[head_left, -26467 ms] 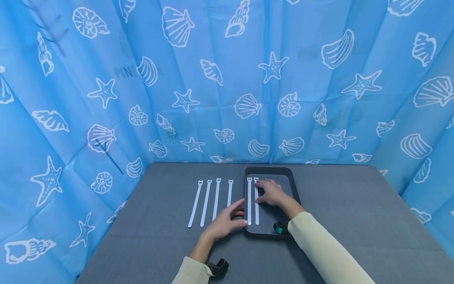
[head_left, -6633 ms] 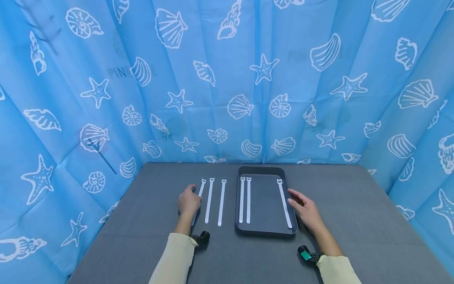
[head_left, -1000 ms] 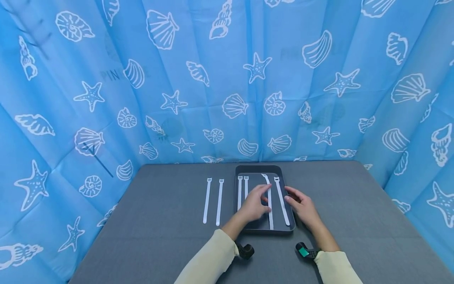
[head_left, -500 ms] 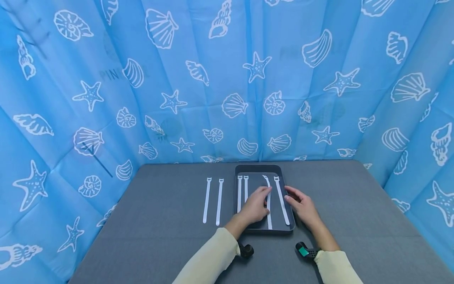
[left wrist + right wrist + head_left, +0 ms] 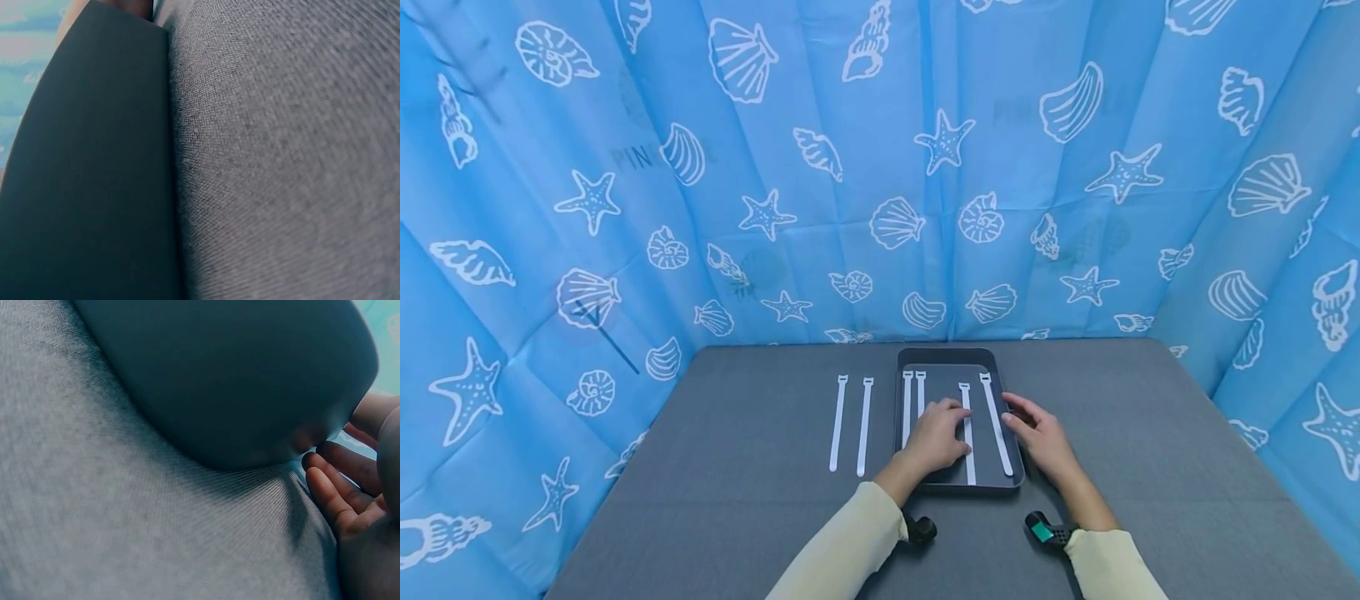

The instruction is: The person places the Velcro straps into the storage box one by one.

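In the head view, my left hand (image 5: 934, 437) reaches into a dark grey tray (image 5: 951, 357). Its thumb and fingers pinch a white cable tie (image 5: 971, 468) with a slotted head, which lies lengthwise along the tray floor. To its right lies another white tie (image 5: 997, 429), slightly slanted, and two upright ones (image 5: 921, 387) are partly covered by my left hand. My right hand (image 5: 1043, 442) touches the tray's right wall with fairly straight fingers. In the right wrist view its fingertips (image 5: 322, 481) meet the tray's outer side. The left wrist view hardly shows the left hand.
Two more white ties (image 5: 862, 425) lie side by side on the grey table (image 5: 760, 500), left of the tray. A blue curtain with white shells (image 5: 850, 167) hangs behind the table and at its sides. Each wrist wears a black band (image 5: 917, 531).
Ties have come from the table into the tray since the oldest frames. Over the last half second, the held tie's raised head has come down flat, as my left hand shifted slightly nearer.
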`<state>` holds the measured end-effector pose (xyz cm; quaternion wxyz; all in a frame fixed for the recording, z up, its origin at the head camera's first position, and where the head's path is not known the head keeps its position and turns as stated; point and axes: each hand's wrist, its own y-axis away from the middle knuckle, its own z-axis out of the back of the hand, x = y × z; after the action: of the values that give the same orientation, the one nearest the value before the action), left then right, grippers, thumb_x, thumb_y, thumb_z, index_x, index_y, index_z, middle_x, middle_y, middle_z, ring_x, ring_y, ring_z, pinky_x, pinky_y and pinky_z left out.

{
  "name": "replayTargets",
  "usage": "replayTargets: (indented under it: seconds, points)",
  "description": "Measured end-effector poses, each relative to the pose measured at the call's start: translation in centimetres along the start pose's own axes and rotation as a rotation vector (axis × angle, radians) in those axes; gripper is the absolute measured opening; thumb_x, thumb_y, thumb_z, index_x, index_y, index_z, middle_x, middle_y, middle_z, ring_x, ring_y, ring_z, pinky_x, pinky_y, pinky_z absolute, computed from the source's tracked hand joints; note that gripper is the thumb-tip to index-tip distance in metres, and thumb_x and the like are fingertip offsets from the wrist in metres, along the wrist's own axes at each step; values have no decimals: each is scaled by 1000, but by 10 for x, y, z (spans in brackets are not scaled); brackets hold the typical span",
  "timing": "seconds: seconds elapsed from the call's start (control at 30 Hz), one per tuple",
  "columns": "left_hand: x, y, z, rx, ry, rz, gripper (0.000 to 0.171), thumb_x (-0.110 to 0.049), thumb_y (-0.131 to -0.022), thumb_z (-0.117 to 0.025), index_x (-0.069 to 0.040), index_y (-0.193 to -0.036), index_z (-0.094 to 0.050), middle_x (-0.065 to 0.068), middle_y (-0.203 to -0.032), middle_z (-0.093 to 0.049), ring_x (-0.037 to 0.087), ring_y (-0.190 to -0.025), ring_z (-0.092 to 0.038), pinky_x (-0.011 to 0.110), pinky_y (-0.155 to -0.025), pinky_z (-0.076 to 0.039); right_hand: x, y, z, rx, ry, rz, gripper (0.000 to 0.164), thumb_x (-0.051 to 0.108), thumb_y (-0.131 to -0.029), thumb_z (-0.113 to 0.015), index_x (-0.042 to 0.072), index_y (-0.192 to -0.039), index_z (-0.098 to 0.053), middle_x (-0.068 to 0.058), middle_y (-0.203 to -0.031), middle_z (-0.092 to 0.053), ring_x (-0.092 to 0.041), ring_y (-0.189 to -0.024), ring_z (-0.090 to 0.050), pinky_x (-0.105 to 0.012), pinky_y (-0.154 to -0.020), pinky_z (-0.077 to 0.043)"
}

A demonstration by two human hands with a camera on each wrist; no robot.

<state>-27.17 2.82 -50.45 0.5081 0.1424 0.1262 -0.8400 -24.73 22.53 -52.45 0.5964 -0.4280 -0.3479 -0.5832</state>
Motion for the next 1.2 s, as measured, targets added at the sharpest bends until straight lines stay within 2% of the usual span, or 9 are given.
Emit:
replayTargets:
  seconds: [0.23,0.37,0.6,0.97,1.2]
  points:
    - [-1,5,3,10,-84,-13,49,-42,-87,-71,-27,-133,-61,-8,-133,-55,11,-107,-49,28,-89,-44,-1,1,-1,-3,19,0,45,20,-102,-53,4,-143,-46,-21,-143,-46,-37,-126,-46,-53,-103,-37]
    - [1,8,6,25,-128,-56,52,-50,-86,-69,-28,-133,-60,-9,-136,-53,13,-112,-48,31,-93,-43,-1,0,-1,-5,14,8,45,21,-102,-53,4,-143,-47,-21,-143,-46,-37,-126,-47,-54,-103,-38]
    - [5,10,6,95,-192,-136,59,-57,-84,-68,-30,-135,-58,-11,-143,-48,15,-123,-42,34,-101,-37,0,0,-1,2,6,3,45,21,-102,-53,4,-143,-46,-21,-143,-45,-37,-126,-46,-53,-103,-37]
    - [0,3,3,96,-172,-100,61,-58,-86,-65,-30,-139,-55,-12,-145,-46,17,-128,-40,40,-105,-34,1,0,1,3,8,2,44,20,-101,-53,4,-143,-47,-20,-143,-46,-36,-125,-47,-53,-103,-38]
    - [-4,-7,-2,85,-174,-89,60,-58,-86,-65,-30,-138,-56,-11,-145,-46,18,-128,-40,36,-101,-37,1,1,2,10,12,-9,45,19,-101,-53,5,-143,-46,-20,-143,-46,-36,-125,-47,-52,-103,-39]
